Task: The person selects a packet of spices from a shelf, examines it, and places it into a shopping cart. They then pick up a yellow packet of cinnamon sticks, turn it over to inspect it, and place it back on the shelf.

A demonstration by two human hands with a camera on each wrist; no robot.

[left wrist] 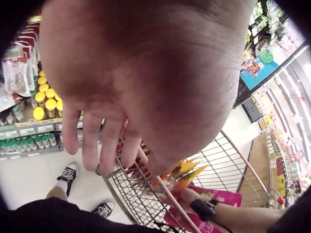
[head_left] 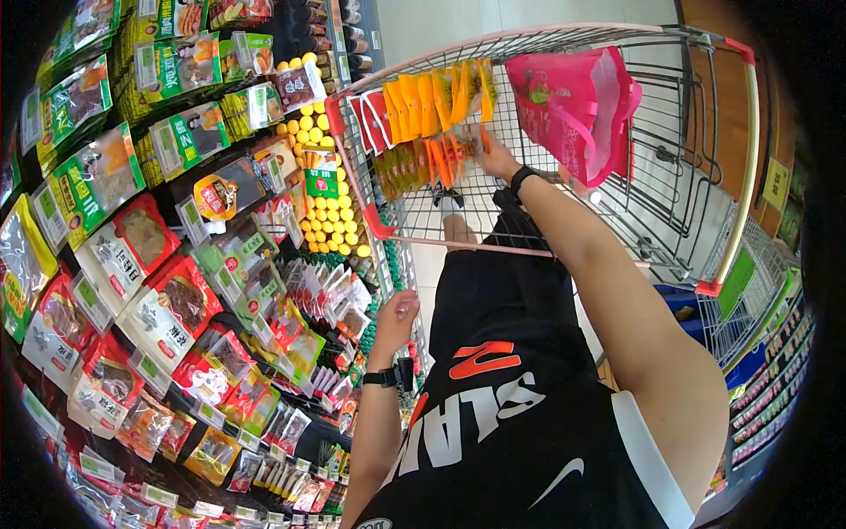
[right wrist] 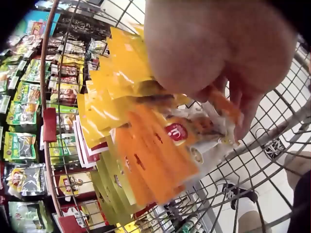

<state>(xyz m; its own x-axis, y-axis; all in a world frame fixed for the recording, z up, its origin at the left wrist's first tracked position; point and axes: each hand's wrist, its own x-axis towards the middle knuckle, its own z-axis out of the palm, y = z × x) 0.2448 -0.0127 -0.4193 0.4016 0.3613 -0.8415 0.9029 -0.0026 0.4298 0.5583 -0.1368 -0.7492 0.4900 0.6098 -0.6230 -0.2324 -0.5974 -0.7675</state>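
Observation:
My right hand [head_left: 498,160] reaches into the wire shopping cart [head_left: 747,150]. In the right wrist view its fingers pinch an orange-edged packet [right wrist: 224,105] beside a row of orange packets [right wrist: 148,150]. Yellow packets [head_left: 427,104] stand in a row along the cart's far end, with red-and-white packets [head_left: 376,121] at their left. Olive-green packets [right wrist: 112,177] stand next to the orange ones. My left hand [head_left: 398,319] hangs outside the cart near the shelf edge, fingers loosely bent and holding nothing; the left wrist view shows its palm.
A pink bag [head_left: 560,101] lies in the cart nearer the handle. On the left, shelves carry many hanging food packets [head_left: 176,304] and yellow-capped bottles [head_left: 335,212]. Another wire cart or basket [head_left: 758,256] stands at the right. My shoes [left wrist: 68,177] are on the pale floor beside the cart.

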